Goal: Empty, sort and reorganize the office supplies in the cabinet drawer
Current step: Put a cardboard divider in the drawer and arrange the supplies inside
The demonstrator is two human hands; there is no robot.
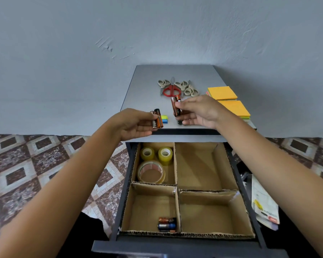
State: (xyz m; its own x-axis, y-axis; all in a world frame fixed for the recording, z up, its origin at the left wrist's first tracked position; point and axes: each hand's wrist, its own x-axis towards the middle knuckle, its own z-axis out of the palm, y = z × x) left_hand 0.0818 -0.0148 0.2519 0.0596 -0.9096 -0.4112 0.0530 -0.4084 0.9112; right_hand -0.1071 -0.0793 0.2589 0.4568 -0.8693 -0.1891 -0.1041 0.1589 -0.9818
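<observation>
Scissors [171,90], sticky notes [222,93] atop cabinet [147,86]

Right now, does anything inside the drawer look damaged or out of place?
Yes. The cardboard divider between the two right compartments has a ragged, torn top edge. The tape rolls and the batteries lie tidily in their left compartments.

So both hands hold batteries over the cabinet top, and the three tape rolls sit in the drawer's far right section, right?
Not quite. The head view shows the three tape rolls in the far left section of the drawer, not the far right. The left hand and right hand do hold batteries over the cabinet top.
</observation>
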